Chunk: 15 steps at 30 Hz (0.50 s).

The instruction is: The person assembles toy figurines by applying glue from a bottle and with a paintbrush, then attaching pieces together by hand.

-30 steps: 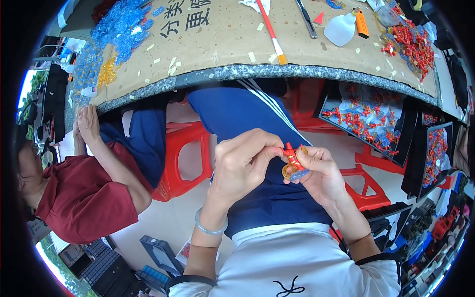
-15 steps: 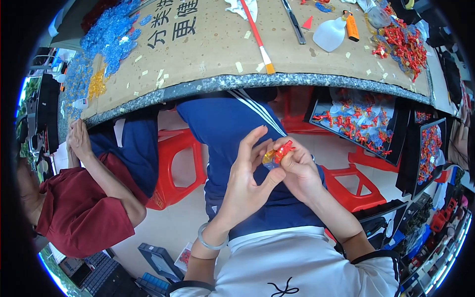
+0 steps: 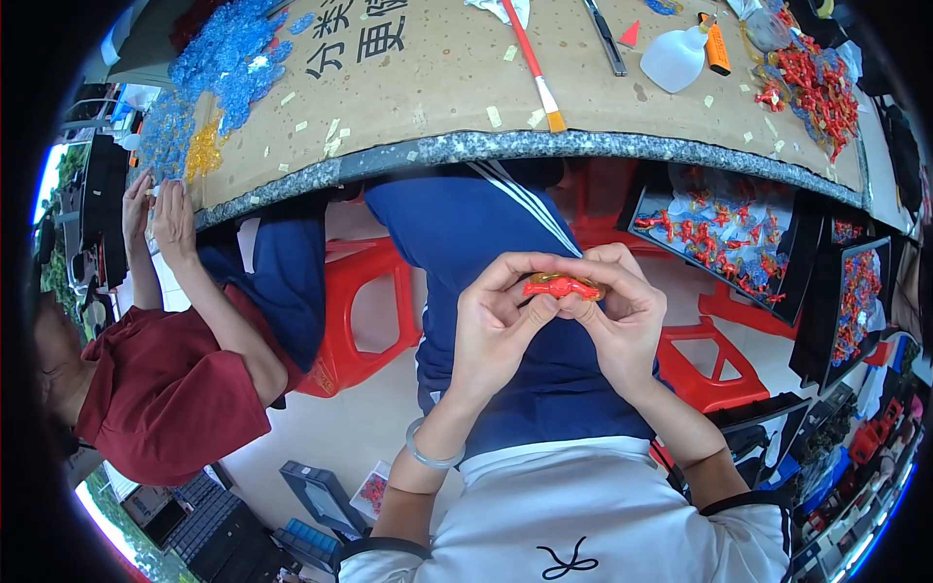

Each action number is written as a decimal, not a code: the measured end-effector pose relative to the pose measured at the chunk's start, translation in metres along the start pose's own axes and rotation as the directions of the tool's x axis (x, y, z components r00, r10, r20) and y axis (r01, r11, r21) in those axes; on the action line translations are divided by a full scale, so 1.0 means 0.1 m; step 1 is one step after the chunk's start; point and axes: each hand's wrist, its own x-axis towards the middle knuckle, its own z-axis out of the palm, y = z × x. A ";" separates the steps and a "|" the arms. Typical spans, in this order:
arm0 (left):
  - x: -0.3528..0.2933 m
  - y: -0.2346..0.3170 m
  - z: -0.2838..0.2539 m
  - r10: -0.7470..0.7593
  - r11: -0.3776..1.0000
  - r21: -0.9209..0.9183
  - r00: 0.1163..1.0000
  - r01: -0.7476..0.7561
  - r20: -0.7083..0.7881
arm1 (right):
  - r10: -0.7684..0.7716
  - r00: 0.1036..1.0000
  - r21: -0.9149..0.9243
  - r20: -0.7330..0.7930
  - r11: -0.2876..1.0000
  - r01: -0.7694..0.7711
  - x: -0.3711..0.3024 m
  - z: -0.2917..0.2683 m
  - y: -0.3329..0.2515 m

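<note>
Both of my hands meet over my lap around a small red and yellow plastic piece (image 3: 562, 288), its red side facing up. My left hand (image 3: 494, 316) pinches one end between thumb and fingers. The other end is gripped the same way by my right hand (image 3: 625, 316). My fingers hide the back of the piece, so I cannot tell its full shape. To the right of my hands, below the tabletop, an open drawer-like tray (image 3: 714, 274) holds many red, blue and clear plastic pieces.
Ahead is a cardboard-covered table (image 3: 428, 92) with a stone edge, a paintbrush (image 3: 535, 68), a knife (image 3: 606, 39), a white bottle (image 3: 674, 60) and an orange lighter (image 3: 717, 49). Blue pieces (image 3: 228, 73) and red pieces (image 3: 814, 87) lie in piles. A co-worker (image 3: 180, 398) sits left, near red stools (image 3: 364, 321).
My left hand has closed from spread fingers onto the piece, which now lies level between both hands. The co-worker's hands have come together at the table edge. The view has shifted slightly.
</note>
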 end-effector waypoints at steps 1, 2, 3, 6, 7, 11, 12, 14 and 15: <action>0.00 -0.01 -0.01 -0.001 1.000 0.003 1.000 0.001 -0.003 | 0.013 1.000 -0.002 -0.005 1.000 -0.013 0.01 0.02 -0.04; 0.01 -0.02 -0.01 0.011 1.000 -0.011 1.000 -0.011 -0.005 | 0.012 1.000 0.000 -0.005 1.000 -0.012 0.02 0.01 -0.05; 0.02 -0.01 -0.01 0.023 0.999 -0.025 1.000 -0.023 -0.008 | -0.047 0.999 -0.073 -0.021 0.996 0.046 0.02 0.01 -0.06; 0.06 0.00 -0.02 0.118 0.990 0.076 0.993 -0.115 -0.032 | -0.159 0.987 -0.210 -0.025 0.966 0.150 0.01 -0.02 -0.06; 0.07 0.01 -0.02 0.118 0.990 0.078 0.992 -0.115 -0.033 | -0.209 0.978 -0.274 -0.014 0.941 0.197 0.01 -0.03 -0.06; 0.07 0.01 -0.01 0.323 0.910 0.287 0.946 -0.300 -0.034 | -0.232 0.973 -0.343 -0.015 0.915 0.213 0.02 -0.08 -0.03; 0.07 0.01 -0.01 0.385 0.870 0.344 0.922 -0.353 -0.027 | -0.224 0.975 -0.321 0.005 0.922 0.214 0.04 -0.10 -0.01; 0.06 0.02 0.02 0.435 0.832 0.397 0.900 -0.386 -0.036 | -0.217 0.976 -0.300 0.025 0.929 0.215 0.06 -0.09 -0.01; 0.05 0.02 0.03 0.484 0.791 0.449 0.874 -0.416 -0.042 | -0.168 0.985 -0.265 -0.026 0.952 0.155 0.07 -0.07 -0.02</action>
